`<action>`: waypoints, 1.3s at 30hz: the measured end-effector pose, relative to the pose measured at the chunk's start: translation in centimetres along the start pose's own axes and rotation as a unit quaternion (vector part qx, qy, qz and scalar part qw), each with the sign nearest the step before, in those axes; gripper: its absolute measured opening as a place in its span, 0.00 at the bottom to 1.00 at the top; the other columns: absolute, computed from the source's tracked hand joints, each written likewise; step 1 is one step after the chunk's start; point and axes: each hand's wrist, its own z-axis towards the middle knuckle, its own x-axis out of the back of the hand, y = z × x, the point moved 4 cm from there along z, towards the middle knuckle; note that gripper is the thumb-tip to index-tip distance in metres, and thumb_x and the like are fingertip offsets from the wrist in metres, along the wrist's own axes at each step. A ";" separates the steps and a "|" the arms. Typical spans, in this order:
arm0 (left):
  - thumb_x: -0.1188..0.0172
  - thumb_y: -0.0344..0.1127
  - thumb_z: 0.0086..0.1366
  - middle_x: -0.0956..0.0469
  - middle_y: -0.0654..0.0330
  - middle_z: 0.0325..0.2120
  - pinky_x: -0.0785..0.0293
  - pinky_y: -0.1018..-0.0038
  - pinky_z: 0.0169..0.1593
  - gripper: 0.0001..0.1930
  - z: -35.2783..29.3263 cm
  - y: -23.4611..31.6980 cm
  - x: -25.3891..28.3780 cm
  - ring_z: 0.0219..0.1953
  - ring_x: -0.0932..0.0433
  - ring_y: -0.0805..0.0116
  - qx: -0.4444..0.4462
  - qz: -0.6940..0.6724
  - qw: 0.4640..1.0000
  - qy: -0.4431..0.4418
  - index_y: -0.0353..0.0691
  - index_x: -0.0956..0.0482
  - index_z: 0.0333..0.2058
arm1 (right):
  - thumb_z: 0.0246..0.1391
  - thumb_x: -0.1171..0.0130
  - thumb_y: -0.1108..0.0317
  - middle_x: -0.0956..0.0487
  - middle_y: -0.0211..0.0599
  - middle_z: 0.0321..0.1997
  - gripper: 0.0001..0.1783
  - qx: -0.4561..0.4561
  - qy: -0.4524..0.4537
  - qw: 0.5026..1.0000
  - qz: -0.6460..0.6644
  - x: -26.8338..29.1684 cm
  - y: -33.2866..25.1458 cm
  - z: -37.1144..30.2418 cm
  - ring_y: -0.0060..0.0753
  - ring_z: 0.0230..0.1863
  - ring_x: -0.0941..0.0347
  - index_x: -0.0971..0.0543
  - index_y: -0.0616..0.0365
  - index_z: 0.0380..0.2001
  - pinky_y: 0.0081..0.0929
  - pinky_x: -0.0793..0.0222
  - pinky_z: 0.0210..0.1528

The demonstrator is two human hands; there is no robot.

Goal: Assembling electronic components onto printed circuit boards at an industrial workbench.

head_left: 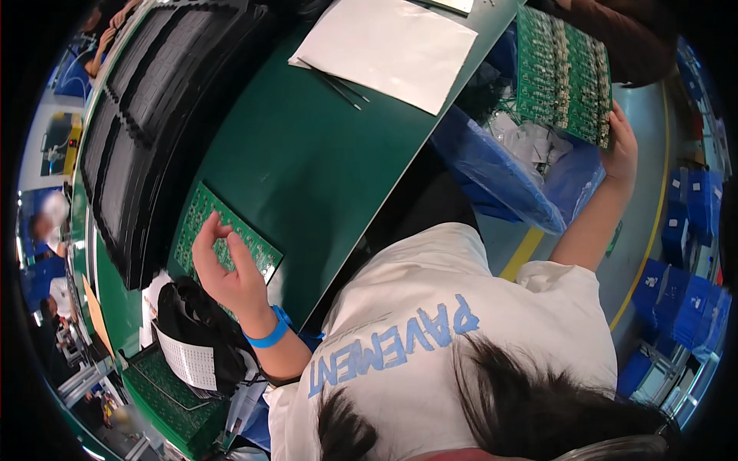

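Observation:
My right hand [621,146] grips the lower right corner of a large green circuit board panel [565,73], dense with small parts. The panel is held up over a blue-lined bin [500,165], off the table's edge. On the left, my left hand [229,269] hovers over or rests on a second green circuit board [257,240] lying on the green table [307,161]; whether it touches the board I cannot tell. Its fingers are loosely bent and apart, with nothing visible in them. A blue wrist band [267,329] is round that wrist.
Stacked black trays [146,131] line the table's far left. White paper [392,50] with dark tweezers [334,83] lies at the back. A black bag [196,323] and a stack of green boards [173,403] are at lower left. Another person's dark sleeve [626,38] shows beyond the panel.

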 end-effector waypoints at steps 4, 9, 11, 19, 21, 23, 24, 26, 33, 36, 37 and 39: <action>0.47 0.21 0.57 0.24 0.57 0.33 0.31 0.74 0.42 0.15 0.1 0.1 -0.4 0.35 0.27 0.69 0.004 -0.008 1.000 -0.011 0.31 0.25 0.45 | 0.58 0.54 0.69 0.22 0.36 0.43 0.18 -0.026 0.105 0.969 -0.222 3.4 3.2 2.4 0.26 0.43 0.26 0.28 0.65 0.50 0.25 0.31 0.48; 0.47 0.22 0.58 0.25 0.58 0.31 0.31 0.72 0.42 0.14 0.1 -0.1 -1.6 0.34 0.27 0.67 0.002 -0.008 0.998 -0.060 0.32 0.24 0.44 | 0.53 0.54 0.64 0.21 0.54 0.37 0.13 -0.030 0.071 0.711 -0.699 -4.0 13.1 6.8 0.54 0.41 0.23 0.26 0.62 0.35 0.45 0.27 0.43; 0.47 0.22 0.57 0.25 0.57 0.31 0.31 0.72 0.42 0.13 0.2 -0.1 -2.0 0.34 0.27 0.66 -0.014 0.006 0.998 -0.065 0.32 0.24 0.43 | 0.53 0.54 0.67 0.20 0.53 0.35 0.13 -0.009 0.019 0.671 -0.741 -8.4 16.5 6.4 0.52 0.38 0.21 0.27 0.64 0.37 0.43 0.25 0.40; 0.47 0.21 0.57 0.25 0.56 0.31 0.31 0.70 0.42 0.12 -0.1 -0.7 -1.9 0.34 0.27 0.64 0.002 0.039 0.997 -0.074 0.33 0.23 0.41 | 0.51 0.52 0.66 0.20 0.49 0.37 0.15 -0.042 -0.039 0.674 -0.737 -10.0 17.3 6.4 0.51 0.41 0.22 0.20 0.56 0.38 0.42 0.26 0.42; 0.46 0.21 0.57 0.25 0.56 0.31 0.31 0.70 0.41 0.12 -0.1 -0.8 -2.0 0.35 0.27 0.64 -0.010 0.043 0.997 -0.071 0.33 0.23 0.41 | 0.50 0.53 0.66 0.20 0.50 0.40 0.16 -0.024 0.006 0.713 -0.701 -8.1 15.2 6.3 0.51 0.44 0.24 0.21 0.53 0.41 0.44 0.28 0.46; 0.46 0.21 0.57 0.25 0.56 0.31 0.31 0.70 0.41 0.12 -0.1 -0.6 -1.9 0.35 0.27 0.63 -0.012 0.043 0.996 -0.074 0.33 0.23 0.41 | 0.49 0.54 0.67 0.22 0.49 0.45 0.20 -0.032 0.062 0.761 -0.645 -5.5 12.9 6.1 0.50 0.49 0.27 0.22 0.51 0.45 0.42 0.32 0.51; 0.46 0.21 0.57 0.25 0.56 0.31 0.31 0.70 0.41 0.12 -0.1 -0.5 -1.9 0.35 0.27 0.63 -0.016 0.044 0.996 -0.077 0.33 0.23 0.41 | 0.49 0.55 0.67 0.22 0.49 0.46 0.21 -0.021 0.095 0.778 -0.621 -3.9 11.7 5.9 0.50 0.50 0.27 0.23 0.51 0.46 0.41 0.32 0.52; 0.46 0.21 0.57 0.25 0.56 0.32 0.31 0.70 0.41 0.12 -0.2 -0.6 -1.8 0.35 0.27 0.63 -0.017 0.035 0.996 -0.075 0.33 0.23 0.41 | 0.51 0.55 0.65 0.23 0.48 0.47 0.21 -0.015 0.149 0.809 -0.568 -1.7 8.5 4.8 0.49 0.50 0.28 0.23 0.51 0.48 0.38 0.33 0.53; 0.48 0.22 0.58 0.24 0.54 0.35 0.31 0.72 0.43 0.12 -0.4 1.7 -2.8 0.38 0.25 0.64 -0.007 -0.047 0.989 -0.143 0.32 0.24 0.41 | 0.58 0.53 0.73 0.23 0.40 0.48 0.19 0.080 0.242 0.964 -0.078 -1.7 1.3 -1.1 0.28 0.45 0.25 0.29 0.71 0.51 0.25 0.30 0.49; 0.48 0.28 0.63 0.23 0.53 0.42 0.30 0.74 0.47 0.13 -1.4 4.6 -5.5 0.42 0.24 0.66 0.179 -0.307 0.902 -0.245 0.33 0.26 0.46 | 0.59 0.53 0.74 0.24 0.43 0.48 0.20 0.045 0.174 0.977 0.118 -4.7 1.6 -3.0 0.30 0.47 0.26 0.32 0.70 0.54 0.27 0.29 0.51; 0.48 0.32 0.65 0.24 0.52 0.44 0.30 0.74 0.48 0.16 -1.3 6.2 -6.2 0.44 0.24 0.65 0.246 -0.366 0.851 -0.284 0.33 0.30 0.50 | 0.59 0.54 0.75 0.24 0.44 0.49 0.20 0.041 0.111 0.978 0.173 -5.8 2.2 -3.5 0.31 0.48 0.26 0.32 0.70 0.54 0.27 0.29 0.51; 0.51 0.39 0.67 0.31 0.46 0.53 0.31 0.70 0.52 0.24 -1.3 8.5 -8.3 0.50 0.27 0.60 0.288 -0.493 0.758 -0.316 0.32 0.40 0.58 | 0.60 0.56 0.74 0.26 0.46 0.52 0.21 -0.001 0.021 0.981 0.194 -8.8 3.1 -4.7 0.34 0.51 0.27 0.34 0.70 0.56 0.30 0.30 0.53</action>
